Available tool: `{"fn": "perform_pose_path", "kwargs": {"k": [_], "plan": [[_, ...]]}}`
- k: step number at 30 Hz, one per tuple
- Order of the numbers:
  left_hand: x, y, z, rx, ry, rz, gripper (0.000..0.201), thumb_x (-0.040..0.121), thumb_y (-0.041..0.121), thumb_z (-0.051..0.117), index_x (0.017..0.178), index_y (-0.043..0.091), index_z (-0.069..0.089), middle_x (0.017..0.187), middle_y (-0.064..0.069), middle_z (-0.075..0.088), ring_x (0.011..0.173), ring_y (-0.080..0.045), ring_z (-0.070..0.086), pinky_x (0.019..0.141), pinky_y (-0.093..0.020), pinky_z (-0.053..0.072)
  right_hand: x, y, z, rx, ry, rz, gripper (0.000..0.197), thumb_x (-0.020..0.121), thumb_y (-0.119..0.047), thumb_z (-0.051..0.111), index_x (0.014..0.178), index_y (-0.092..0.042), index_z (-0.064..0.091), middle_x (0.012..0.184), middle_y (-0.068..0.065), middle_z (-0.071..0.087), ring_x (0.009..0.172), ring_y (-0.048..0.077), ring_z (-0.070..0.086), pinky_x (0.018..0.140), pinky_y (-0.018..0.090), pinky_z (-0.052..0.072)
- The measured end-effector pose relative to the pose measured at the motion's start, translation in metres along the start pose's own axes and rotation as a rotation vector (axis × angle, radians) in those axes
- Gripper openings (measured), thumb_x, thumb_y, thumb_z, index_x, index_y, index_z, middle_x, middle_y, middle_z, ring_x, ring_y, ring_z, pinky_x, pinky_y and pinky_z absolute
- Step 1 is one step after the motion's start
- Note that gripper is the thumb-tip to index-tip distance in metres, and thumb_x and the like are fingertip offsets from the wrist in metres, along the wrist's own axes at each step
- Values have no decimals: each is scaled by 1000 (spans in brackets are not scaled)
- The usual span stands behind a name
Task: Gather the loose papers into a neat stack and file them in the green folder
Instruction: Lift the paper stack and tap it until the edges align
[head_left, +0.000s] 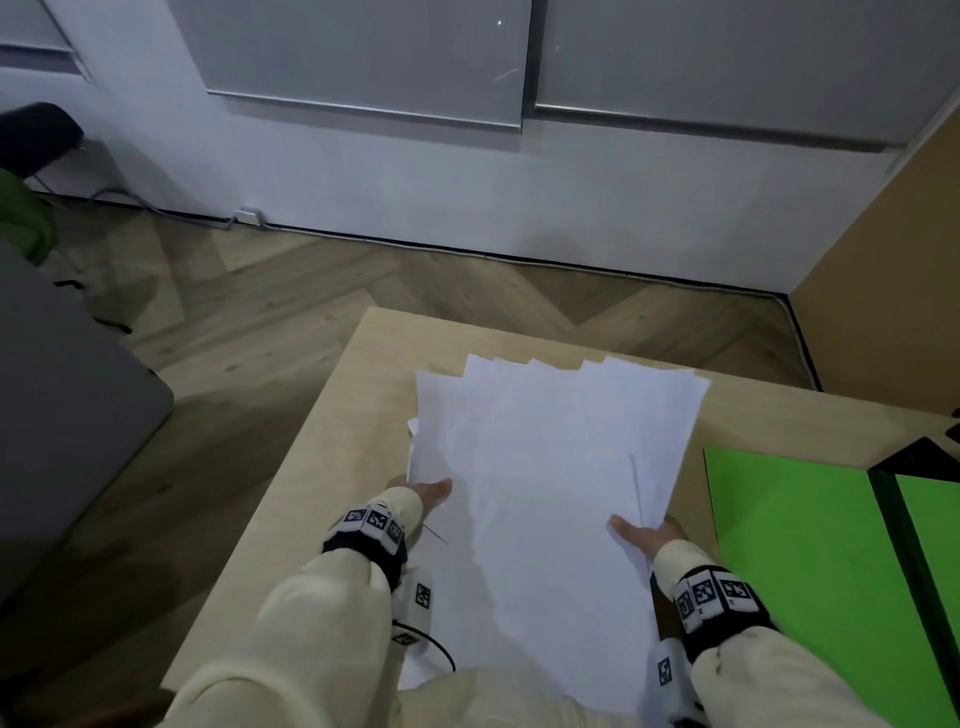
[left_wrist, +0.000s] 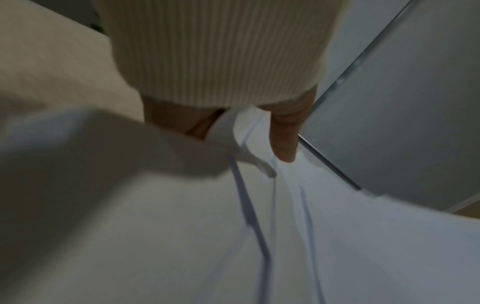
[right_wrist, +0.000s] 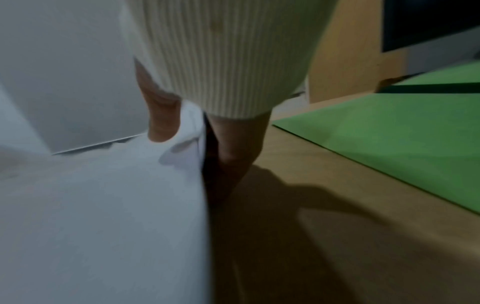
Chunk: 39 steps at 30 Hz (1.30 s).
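Observation:
A fanned bunch of white papers (head_left: 550, 467) hangs a little above the light wooden table (head_left: 332, 447), its far corners uneven. My left hand (head_left: 423, 493) pinches the bunch's left edge, thumb on top and fingers hidden beneath. My right hand (head_left: 641, 535) pinches the right edge the same way. In the left wrist view my thumb (left_wrist: 284, 142) presses on the papers (left_wrist: 311, 236). The right wrist view shows my thumb (right_wrist: 163, 123) over the papers (right_wrist: 103, 205) and my fingers (right_wrist: 231, 152) under them. The green folder (head_left: 810, 566) lies open and flat on the table to the right.
The folder's dark spine (head_left: 906, 566) runs down its middle. The table's far edge drops to a herringbone wood floor (head_left: 270, 322). A grey surface (head_left: 67, 405) stands at the left, and a tan partition (head_left: 893, 249) rises at the right.

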<state>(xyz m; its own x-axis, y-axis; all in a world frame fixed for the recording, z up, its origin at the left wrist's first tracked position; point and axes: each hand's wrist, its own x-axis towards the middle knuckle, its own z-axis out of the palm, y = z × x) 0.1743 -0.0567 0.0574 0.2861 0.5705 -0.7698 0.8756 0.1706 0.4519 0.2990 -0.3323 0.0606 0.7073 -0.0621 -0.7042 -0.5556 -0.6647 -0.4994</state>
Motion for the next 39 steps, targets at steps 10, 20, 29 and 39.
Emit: {"fn": "perform_pose_path", "kwargs": {"k": [10, 20, 29, 39], "plan": [[-26, 1, 15, -218, 45, 252, 48, 77, 2, 69, 123, 0, 58, 118, -12, 65, 86, -19, 56, 78, -21, 43, -11, -6, -7, 20, 42, -145, 76, 73, -23, 77, 132, 5, 39, 135, 20, 51, 123, 35, 50, 102, 38, 40], [-120, 87, -73, -463, -15, 754, 24, 68, 4, 80, 69, 15, 59, 46, 14, 65, 54, 4, 67, 53, -12, 51, -94, -73, -85, 659, 196, -709, 44, 70, 4, 75, 106, -16, 58, 109, 1, 57, 86, 3, 62, 59, -4, 43], [-125, 87, -38, -509, 33, 792, 34, 69, 1, 79, 62, 21, 52, 54, 10, 61, 56, -10, 59, 68, -30, 46, -91, -76, -48, 663, 238, -458, 89, 55, -27, 88, 129, 2, 47, 130, 16, 57, 115, 26, 58, 97, 25, 42], [-150, 98, -59, -430, 158, 1022, 55, 66, 11, 82, 116, 2, 59, 104, -2, 60, 93, -13, 56, 66, -7, 44, -116, -85, -75, 310, 160, -549, 120, 39, -84, 59, 134, -13, 47, 143, 7, 47, 137, 19, 37, 114, 25, 17]]}}
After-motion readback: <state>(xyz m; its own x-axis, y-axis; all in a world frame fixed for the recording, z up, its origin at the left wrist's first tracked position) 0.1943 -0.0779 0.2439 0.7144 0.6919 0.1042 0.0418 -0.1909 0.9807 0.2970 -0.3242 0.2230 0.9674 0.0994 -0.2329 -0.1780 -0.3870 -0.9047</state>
